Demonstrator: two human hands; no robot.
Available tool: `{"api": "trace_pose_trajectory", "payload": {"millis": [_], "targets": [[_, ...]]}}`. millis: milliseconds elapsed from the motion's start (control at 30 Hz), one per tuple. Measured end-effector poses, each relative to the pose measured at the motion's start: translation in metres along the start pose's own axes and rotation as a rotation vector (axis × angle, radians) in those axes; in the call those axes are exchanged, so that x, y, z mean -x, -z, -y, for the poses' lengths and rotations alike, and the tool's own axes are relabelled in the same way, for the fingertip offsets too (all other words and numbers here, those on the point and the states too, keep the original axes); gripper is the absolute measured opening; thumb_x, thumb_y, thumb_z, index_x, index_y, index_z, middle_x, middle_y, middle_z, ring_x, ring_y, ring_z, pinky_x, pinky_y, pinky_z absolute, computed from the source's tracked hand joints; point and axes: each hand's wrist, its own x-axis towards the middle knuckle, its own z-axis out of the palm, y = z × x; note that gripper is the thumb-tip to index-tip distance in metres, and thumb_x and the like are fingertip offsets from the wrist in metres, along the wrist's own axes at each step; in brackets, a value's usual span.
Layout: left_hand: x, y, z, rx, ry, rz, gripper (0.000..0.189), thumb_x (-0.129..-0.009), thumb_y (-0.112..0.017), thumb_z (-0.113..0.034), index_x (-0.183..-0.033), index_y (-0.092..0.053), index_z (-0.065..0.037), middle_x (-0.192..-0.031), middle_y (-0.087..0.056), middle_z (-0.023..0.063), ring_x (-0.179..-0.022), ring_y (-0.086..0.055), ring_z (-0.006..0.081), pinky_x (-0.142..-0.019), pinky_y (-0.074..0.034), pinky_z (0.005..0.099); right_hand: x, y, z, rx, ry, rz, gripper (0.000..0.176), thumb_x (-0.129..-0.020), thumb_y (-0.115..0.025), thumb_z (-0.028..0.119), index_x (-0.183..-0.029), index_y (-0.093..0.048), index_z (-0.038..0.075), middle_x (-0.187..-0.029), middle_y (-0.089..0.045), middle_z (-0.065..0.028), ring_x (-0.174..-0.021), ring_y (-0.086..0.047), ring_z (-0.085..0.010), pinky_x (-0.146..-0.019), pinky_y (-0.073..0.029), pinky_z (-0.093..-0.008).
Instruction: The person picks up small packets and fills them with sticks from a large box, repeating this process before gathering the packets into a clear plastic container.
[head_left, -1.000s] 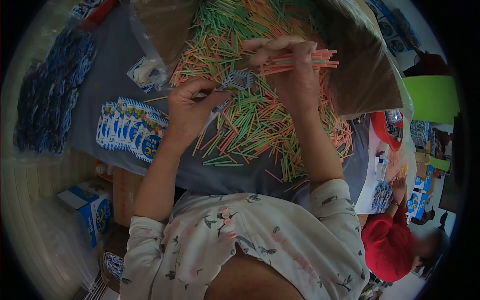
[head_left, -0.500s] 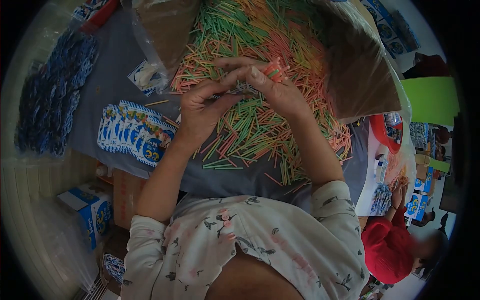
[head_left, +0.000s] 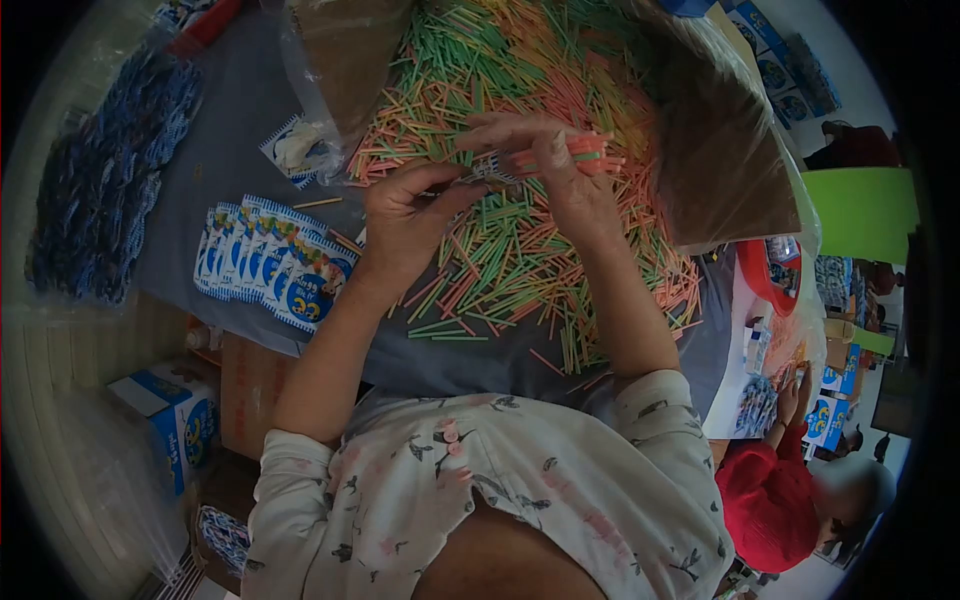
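My left hand [head_left: 410, 210] pinches the edge of a small blue-and-white packet [head_left: 489, 167] between thumb and fingers. To its right, my right hand [head_left: 572, 195] is closed round a bundle of mostly pink candy-like sticks [head_left: 598, 152], with a green one among them. The bundle's left end lies right at the packet, and its other end juts out past my right thumb. Both hands are over a large heap of green, pink, yellow and orange sticks [head_left: 490, 235]. Some of the packet is hidden by my fingers.
Left of my forearm lies a fanned row of printed packets [head_left: 270, 262]. Beyond it are an opened packet [head_left: 297, 150] and a plastic bag of dark blue wrappers [head_left: 110, 190]. Brown cardboard flaps [head_left: 725, 165] flank the heap. A person in red [head_left: 765, 505] works at the right.
My right hand has turned and shifted slightly right, bringing the stick bundle more lengthwise towards the packet. More of the packet shows between my hands. My left hand has barely moved.
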Motion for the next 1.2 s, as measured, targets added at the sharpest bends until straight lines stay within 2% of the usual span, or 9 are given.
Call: {"api": "trace_pose_trajectory", "payload": {"millis": [300,500,600,767,800,900,1000,1067,1200], "targets": [[-0.008,-0.003,-0.002,0.014,0.02,0.068,0.02,-0.084,-0.071,0.002,-0.104,-0.069,0.003,-0.091,-0.068,0.0046,-0.081,-0.063,0.0081,-0.07,-0.051,0.0215,-0.008,0.0,0.001,0.173,0.022,0.093,0.057,-0.095,-0.053,0.05,-0.123,-0.063,0.002,-0.125,-0.061,-0.0151,-0.114,-0.058,-0.0259,-0.094,-0.047,-0.037],[-0.009,-0.007,-0.002,0.134,0.063,0.086,0.023,-0.086,-0.069,0.0,-0.109,-0.067,0.003,-0.093,-0.068,0.0044,-0.084,-0.062,0.0072,-0.072,-0.051,0.0212,-0.013,-0.015,0.008,-0.06,0.027,-0.196,0.051,-0.1,-0.047,0.043,-0.122,-0.063,0.001,-0.122,-0.062,-0.0125,-0.108,-0.058,-0.0166,-0.087,-0.049,-0.0329],[0.001,-0.011,-0.007,0.119,0.061,0.152,0.017,-0.088,-0.068,0.0,-0.104,-0.067,0.004,-0.092,-0.067,0.0024,-0.081,-0.06,0.0064,-0.069,-0.049,0.0224,-0.002,-0.02,0.0,0.051,-0.026,0.018,0.046,-0.101,-0.048,0.039,-0.118,-0.064,0.0,-0.112,-0.064,-0.0109,-0.1,-0.06,-0.014,-0.084,-0.049,-0.0288],[0.052,0.021,-0.034,-0.473,-0.049,0.178,0.009,-0.088,-0.059,0.002,-0.096,-0.06,0.004,-0.082,-0.061,0.014,-0.069,-0.06,0.0241,-0.061,-0.044,0.0307,0.017,-0.032,0.012,-0.185,-0.278,0.256,0.049,-0.101,-0.046,0.042,-0.11,-0.065,-0.003,-0.093,-0.066,-0.0107,-0.087,-0.063,-0.0193,-0.076,-0.051,-0.035],[0.062,0.031,-0.047,-0.568,-0.052,0.145,0.01,-0.087,-0.059,0.002,-0.097,-0.059,0.003,-0.08,-0.059,0.0162,-0.071,-0.059,0.0284,-0.063,-0.044,0.0332,0.019,-0.032,-0.007,0.065,0.083,0.192,0.043,-0.097,-0.055,0.037,-0.109,-0.066,-0.003,-0.089,-0.065,-0.0125,-0.083,-0.064,-0.026,-0.074,-0.051,-0.0374],[0.083,0.078,-0.064,-1.292,-0.045,0.178,0.019,-0.083,-0.061,0.004,-0.102,-0.061,0.001,-0.085,-0.058,0.015,-0.082,-0.056,0.0301,-0.072,-0.044,0.0389,0.012,0.029,-0.015,0.434,0.151,0.236,0.038,-0.093,-0.061,0.032,-0.112,-0.065,-0.001,-0.108,-0.063,-0.0152,-0.088,-0.063,-0.027,-0.078,-0.049,-0.0358],[0.094,0.109,-0.048,-1.616,-0.039,0.142,0.024,-0.081,-0.062,0.004,-0.104,-0.062,-0.001,-0.092,-0.057,0.0136,-0.093,-0.052,0.031,-0.081,-0.042,0.0421,0.018,0.078,-0.037,0.781,-0.073,0.019,0.034,-0.087,-0.068,0.029,-0.109,-0.067,0.003,-0.109,-0.063,-0.0145,-0.1,-0.06,-0.0292,-0.084,-0.046,-0.0415],[0.091,0.104,-0.049,-1.635,-0.059,0.123,0.026,-0.079,-0.063,0.003,-0.104,-0.062,-0.002,-0.095,-0.058,0.0127,-0.095,-0.052,0.0307,-0.083,-0.041,0.042,0.026,0.093,-0.05,1.58,-0.077,-0.064,0.03,-0.086,-0.064,0.029,-0.105,-0.069,0.006,-0.11,-0.063,-0.0121,-0.109,-0.055,-0.0331,-0.088,-0.04,-0.0574],[0.068,0.069,-0.063,-1.583,-0.262,0.022,0.03,-0.076,-0.065,0.0,-0.106,-0.062,-0.003,-0.098,-0.057,0.0118,-0.096,-0.052,0.0308,-0.084,-0.042,0.0443,0.023,0.093,-0.06,1.636,-0.205,-0.029,0.036,-0.085,-0.063,0.037,-0.108,-0.068,0.01,-0.113,-0.06,-0.0108,-0.116,-0.048,-0.0325,-0.089,-0.034,-0.0621]]}}
